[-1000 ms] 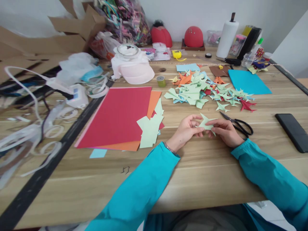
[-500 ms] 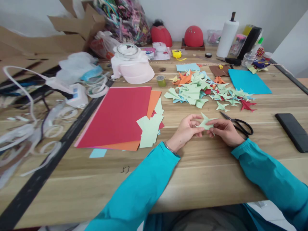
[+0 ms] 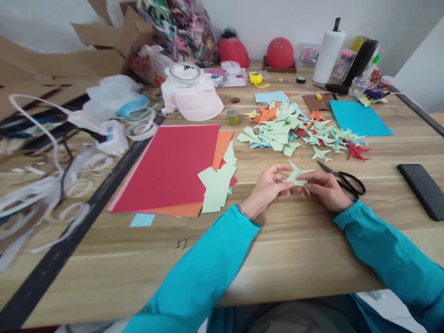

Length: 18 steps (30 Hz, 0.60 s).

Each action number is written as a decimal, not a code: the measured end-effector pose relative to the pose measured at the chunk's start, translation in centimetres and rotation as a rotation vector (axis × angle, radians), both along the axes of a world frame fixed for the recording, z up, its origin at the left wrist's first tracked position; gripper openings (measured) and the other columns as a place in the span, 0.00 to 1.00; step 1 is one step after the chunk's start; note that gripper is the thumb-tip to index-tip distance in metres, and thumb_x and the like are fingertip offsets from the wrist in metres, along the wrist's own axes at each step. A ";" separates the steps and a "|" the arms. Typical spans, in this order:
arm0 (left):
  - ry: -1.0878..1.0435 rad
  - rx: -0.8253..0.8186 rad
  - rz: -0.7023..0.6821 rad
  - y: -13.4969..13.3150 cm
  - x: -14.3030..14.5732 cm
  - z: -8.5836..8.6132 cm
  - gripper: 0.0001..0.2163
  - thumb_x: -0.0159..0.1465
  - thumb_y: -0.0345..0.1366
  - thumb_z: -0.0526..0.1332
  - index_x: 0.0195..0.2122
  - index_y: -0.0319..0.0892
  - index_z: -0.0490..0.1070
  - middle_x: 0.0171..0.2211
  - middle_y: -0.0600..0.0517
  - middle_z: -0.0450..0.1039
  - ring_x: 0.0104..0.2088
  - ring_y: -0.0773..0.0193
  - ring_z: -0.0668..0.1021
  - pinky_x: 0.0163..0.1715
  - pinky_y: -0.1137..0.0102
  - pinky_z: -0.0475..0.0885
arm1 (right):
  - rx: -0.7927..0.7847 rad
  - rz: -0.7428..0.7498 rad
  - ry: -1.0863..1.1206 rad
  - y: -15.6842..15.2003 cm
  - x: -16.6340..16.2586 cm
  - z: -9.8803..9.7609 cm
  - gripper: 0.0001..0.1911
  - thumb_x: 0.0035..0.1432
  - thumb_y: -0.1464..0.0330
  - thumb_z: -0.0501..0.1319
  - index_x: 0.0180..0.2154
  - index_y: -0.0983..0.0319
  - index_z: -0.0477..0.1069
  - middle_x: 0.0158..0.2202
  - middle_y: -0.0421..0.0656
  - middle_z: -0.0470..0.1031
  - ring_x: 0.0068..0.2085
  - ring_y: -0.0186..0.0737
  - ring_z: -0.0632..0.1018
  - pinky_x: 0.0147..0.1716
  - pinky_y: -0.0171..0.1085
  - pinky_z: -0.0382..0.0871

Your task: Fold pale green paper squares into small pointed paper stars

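Observation:
Between my two hands is a pale green folded paper star with pointed arms, held just above the table. My left hand is closed, its thumb and fingers pinching the star's left side. On the other side, my right hand pinches the right arm between thumb and forefinger. Black-handled scissors lie beside my right hand. Beyond both hands spreads a pile of folded paper pieces, mostly pale green, with orange, blue and red ones among them. Cut pale green paper pieces rest to the left.
Red paper sheets lie over orange ones at left. A blue sheet is at back right, and a black phone near the right edge. A spool, a pink cap and tangled white strips sit farther out.
My right fingers have shifted slightly on the paper star, and its lower point now shows more. Otherwise my hands stay in place.

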<state>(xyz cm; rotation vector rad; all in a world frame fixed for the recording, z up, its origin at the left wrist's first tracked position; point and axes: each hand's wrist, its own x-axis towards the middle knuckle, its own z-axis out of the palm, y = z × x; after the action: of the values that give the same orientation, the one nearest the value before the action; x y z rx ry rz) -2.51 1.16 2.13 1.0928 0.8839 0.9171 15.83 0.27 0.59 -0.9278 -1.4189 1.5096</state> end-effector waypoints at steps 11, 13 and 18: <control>0.043 0.027 -0.059 -0.3 0.8 -0.7 0.20 0.48 0.31 0.66 0.41 0.39 0.61 0.29 0.52 0.72 0.21 0.71 0.73 0.21 0.74 0.68 | 0.079 0.019 -0.147 -0.1 -0.3 0.3 0.10 0.51 0.66 0.63 0.36 0.64 0.73 0.23 0.41 0.73 0.23 0.32 0.73 0.24 0.33 0.68; 0.035 0.014 -0.076 -0.2 0.8 -0.9 0.18 0.48 0.30 0.66 0.39 0.39 0.61 0.28 0.52 0.72 0.21 0.70 0.73 0.21 0.74 0.68 | 0.098 0.035 -0.164 -0.2 -0.3 0.4 0.10 0.52 0.66 0.63 0.36 0.64 0.73 0.23 0.41 0.73 0.23 0.32 0.72 0.23 0.33 0.67; 0.031 -0.022 -0.140 0.0 0.6 -0.7 0.17 0.48 0.30 0.66 0.37 0.37 0.63 0.24 0.53 0.72 0.18 0.71 0.73 0.19 0.74 0.68 | 0.086 0.047 -0.159 -0.3 -0.3 0.4 0.10 0.51 0.66 0.63 0.35 0.64 0.73 0.22 0.41 0.73 0.22 0.32 0.72 0.23 0.33 0.67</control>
<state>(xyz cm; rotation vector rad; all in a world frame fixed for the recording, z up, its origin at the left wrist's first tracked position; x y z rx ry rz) -1.87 1.16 1.40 1.1379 0.8302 0.7745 15.50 -0.03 1.02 -0.9854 -1.6173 1.4224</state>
